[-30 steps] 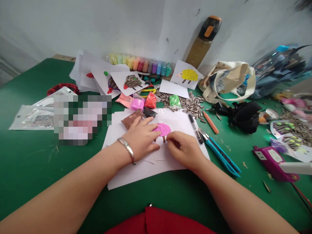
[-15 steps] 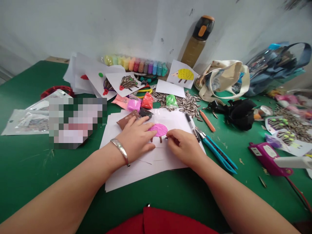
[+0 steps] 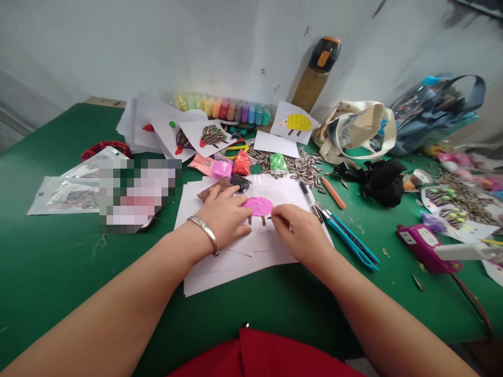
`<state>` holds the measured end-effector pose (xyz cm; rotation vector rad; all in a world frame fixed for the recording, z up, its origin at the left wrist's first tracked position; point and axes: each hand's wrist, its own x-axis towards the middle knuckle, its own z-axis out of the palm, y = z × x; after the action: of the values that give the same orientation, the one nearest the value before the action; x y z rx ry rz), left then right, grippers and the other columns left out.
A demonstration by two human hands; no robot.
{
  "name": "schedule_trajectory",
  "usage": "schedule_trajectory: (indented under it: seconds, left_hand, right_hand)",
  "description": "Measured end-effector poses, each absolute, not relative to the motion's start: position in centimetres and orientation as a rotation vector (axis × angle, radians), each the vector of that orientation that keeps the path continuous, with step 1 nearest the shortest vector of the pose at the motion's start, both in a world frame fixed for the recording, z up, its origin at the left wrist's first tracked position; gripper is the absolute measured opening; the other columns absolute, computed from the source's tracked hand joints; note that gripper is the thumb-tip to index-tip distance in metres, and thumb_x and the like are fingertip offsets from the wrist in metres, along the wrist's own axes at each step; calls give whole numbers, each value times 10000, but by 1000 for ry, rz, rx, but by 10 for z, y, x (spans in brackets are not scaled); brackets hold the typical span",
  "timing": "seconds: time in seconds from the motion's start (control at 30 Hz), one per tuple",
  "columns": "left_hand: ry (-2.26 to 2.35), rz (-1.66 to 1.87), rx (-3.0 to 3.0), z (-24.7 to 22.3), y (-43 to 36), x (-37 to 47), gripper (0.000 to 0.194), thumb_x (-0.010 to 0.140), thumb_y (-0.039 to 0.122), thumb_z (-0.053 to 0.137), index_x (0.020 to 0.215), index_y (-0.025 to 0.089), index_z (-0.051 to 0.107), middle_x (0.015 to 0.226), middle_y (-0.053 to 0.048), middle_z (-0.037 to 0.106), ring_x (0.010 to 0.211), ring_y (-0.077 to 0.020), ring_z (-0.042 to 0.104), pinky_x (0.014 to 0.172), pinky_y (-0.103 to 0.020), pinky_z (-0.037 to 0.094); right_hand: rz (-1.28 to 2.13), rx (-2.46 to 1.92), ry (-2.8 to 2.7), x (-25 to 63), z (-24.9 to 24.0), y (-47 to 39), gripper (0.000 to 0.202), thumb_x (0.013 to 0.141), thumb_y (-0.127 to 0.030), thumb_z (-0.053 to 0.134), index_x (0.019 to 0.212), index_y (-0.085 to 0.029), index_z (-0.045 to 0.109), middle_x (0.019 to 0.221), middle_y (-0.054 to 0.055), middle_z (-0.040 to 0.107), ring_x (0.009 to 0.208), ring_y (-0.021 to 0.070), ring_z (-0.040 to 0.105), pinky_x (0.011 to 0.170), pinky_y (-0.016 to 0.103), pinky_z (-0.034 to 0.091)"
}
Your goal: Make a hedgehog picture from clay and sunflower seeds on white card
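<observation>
A flattened pink clay shape (image 3: 259,207) with short brown clay legs (image 3: 263,221) sits on a stack of white paper (image 3: 236,269). My left hand (image 3: 225,215) lies palm down on the paper with spread fingers, its tips at the shape's left edge. At the right edge, my right hand (image 3: 302,230) is closed in a pinch; a tiny dark bit shows by the fingertips, too small to name. Beyond my left fingers are a brown clay packet (image 3: 212,189) and a black one (image 3: 240,182).
Behind the paper lie clay packets (image 3: 241,163), sunflower seeds (image 3: 302,167) and hedgehog pictures (image 3: 294,123). To the right are a pen (image 3: 310,200), an orange clay tool (image 3: 333,192), a blue cutter (image 3: 349,238) and a purple glue-gun-like device (image 3: 426,250). A partly blurred phone (image 3: 151,183) lies left.
The camera view has shifted slightly. Both hands keep nearly the same places at the pink shape, the left spread and the right pinched.
</observation>
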<state>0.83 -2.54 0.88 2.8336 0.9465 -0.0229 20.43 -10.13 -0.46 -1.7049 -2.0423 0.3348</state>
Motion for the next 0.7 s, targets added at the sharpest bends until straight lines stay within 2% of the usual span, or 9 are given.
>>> schedule_trajectory:
  seconds: [0.2, 0.4, 0.7]
  left_hand:
    - [961, -17, 2810, 14, -27, 9, 198, 831, 362, 607, 942, 234, 711, 1100, -73, 660, 1250, -366, 421, 1037, -583, 283]
    - [955, 8, 2807, 12, -26, 8, 258, 832, 369, 618, 1037, 233, 694, 1162, -75, 653, 1245, -355, 435, 1049, -578, 276]
    - [959, -28, 2832, 10, -25, 7, 274, 852, 378, 605, 1068, 231, 686, 1250, -93, 624, 1313, -372, 399, 1051, -599, 284]
  right_hand:
    - [267, -1662, -2106, 187, 5, -103, 179, 933, -171, 447, 865, -201, 610, 833, 52, 609, 765, 176, 561, 684, 281, 396]
    - [131, -1660, -2084, 173, -2, -100, 161, 931, -197, 482, 823, -187, 601, 790, 56, 606, 768, 189, 558, 704, 292, 394]
    - [-25, -1648, -2022, 169, -22, -101, 201, 934, -194, 470, 793, -196, 613, 768, 50, 638, 768, 186, 555, 723, 299, 373]
